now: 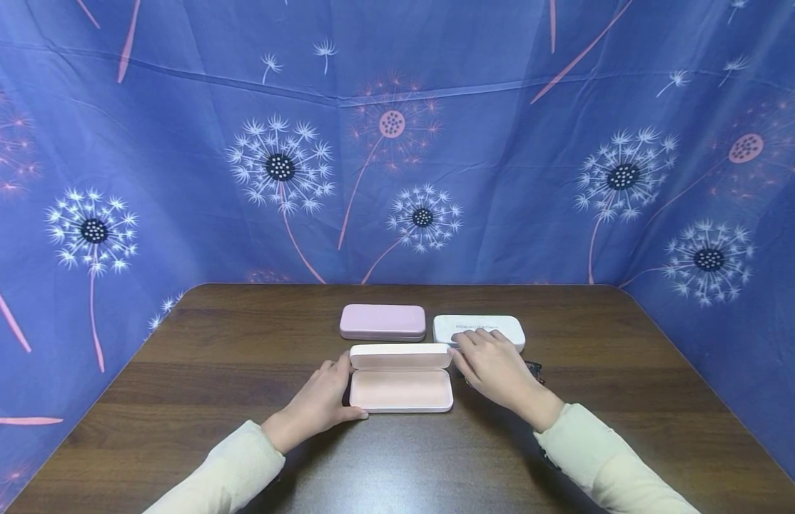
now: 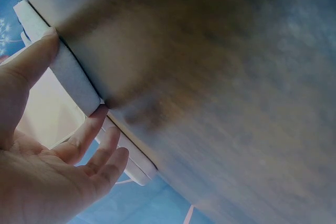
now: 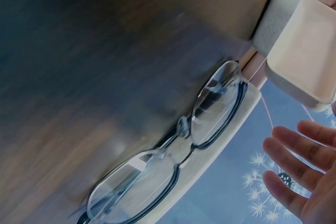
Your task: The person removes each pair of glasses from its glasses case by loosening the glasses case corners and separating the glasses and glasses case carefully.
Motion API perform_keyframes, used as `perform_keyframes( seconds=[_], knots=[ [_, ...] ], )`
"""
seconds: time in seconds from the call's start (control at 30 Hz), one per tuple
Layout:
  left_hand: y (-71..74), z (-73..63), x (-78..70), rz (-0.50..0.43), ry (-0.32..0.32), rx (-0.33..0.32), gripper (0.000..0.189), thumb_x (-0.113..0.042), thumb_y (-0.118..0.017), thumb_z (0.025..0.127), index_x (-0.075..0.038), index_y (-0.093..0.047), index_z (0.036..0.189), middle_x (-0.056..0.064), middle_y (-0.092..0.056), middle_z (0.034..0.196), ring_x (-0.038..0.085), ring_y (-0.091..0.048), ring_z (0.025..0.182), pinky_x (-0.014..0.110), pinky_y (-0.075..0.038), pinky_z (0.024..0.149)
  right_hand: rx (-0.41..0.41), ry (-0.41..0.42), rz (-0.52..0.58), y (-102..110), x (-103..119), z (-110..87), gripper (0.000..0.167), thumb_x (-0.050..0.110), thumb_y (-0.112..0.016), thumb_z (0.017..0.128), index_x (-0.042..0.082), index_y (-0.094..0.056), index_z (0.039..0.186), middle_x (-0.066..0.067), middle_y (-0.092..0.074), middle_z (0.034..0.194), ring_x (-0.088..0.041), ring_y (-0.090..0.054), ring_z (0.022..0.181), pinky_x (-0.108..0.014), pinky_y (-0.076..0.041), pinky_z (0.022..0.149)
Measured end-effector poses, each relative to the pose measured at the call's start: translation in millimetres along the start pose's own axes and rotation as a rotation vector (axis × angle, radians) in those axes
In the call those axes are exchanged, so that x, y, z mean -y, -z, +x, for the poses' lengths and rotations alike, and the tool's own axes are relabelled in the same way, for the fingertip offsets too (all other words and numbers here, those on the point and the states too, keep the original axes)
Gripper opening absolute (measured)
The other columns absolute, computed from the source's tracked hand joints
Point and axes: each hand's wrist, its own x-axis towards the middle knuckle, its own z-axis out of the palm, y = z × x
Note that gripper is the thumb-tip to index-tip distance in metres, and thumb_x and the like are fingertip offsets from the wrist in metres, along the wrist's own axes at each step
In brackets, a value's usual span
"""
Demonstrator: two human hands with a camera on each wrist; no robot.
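A white glasses case (image 1: pixel 401 391) with a pale pink lining lies opened on the table, its lid raised at the back. My left hand (image 1: pixel 322 397) grips the base's left end; in the left wrist view, the thumb (image 2: pixel 39 56) presses its front end and the index fingertip meets its rear corner. Near the lid's right end hovers my right hand (image 1: pixel 497 368), its fingers loosely extended and holding nothing in the right wrist view. Below that hand lies a pair of eyeglasses (image 3: pixel 183 126) with dark upper rims and clear lenses; the hand mostly hides it in the head view.
Behind the opened case, a closed pink glasses case (image 1: pixel 382 321) lies on the left and a closed white glasses case (image 1: pixel 509 330) on the right. All rest on a dark wooden table (image 1: pixel 243 321). A blue dandelion-print cloth (image 1: pixel 500 143) hangs around the table's back and sides.
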Motion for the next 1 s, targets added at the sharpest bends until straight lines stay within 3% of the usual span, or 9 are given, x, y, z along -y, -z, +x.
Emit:
perform_keyframes(
  seconds=[0.4,0.67,1.0],
  knots=[
    [-1.3,0.1,0.0,0.024,-0.012,-0.032,0.087,-0.037,-0.085,0.057,0.003,-0.040,0.120,0.009,-0.063,0.103,0.024,-0.056,0.089,0.040,-0.047,0.080,0.034,-0.024,0.099,-5,11,13.0,0.025,0.031,-0.042,0.095,0.015,-0.061,0.097,0.002,-0.065,0.085,-0.015,-0.060,0.078,-0.037,-0.048,0.069],
    [-1.2,-0.9,0.7,0.009,-0.034,-0.055,0.088,-0.036,-0.085,0.056,0.003,-0.041,0.120,0.009,-0.063,0.103,0.026,-0.056,0.088,0.041,-0.046,0.077,0.030,-0.035,0.168,-7,14,21.5,0.021,0.031,-0.046,0.094,0.016,-0.060,0.090,0.006,-0.061,0.077,-0.012,-0.056,0.072,-0.033,-0.046,0.065],
    [0.1,-0.8,0.2,0.017,-0.040,-0.047,0.086,-0.037,-0.085,0.056,0.003,-0.041,0.118,0.007,-0.063,0.101,0.026,-0.055,0.087,0.040,-0.046,0.078,0.182,-0.104,0.314,-6,11,25.3,0.025,0.033,-0.046,0.094,0.014,-0.063,0.096,0.007,-0.063,0.076,-0.008,-0.058,0.070,-0.029,-0.048,0.061]
  ],
)
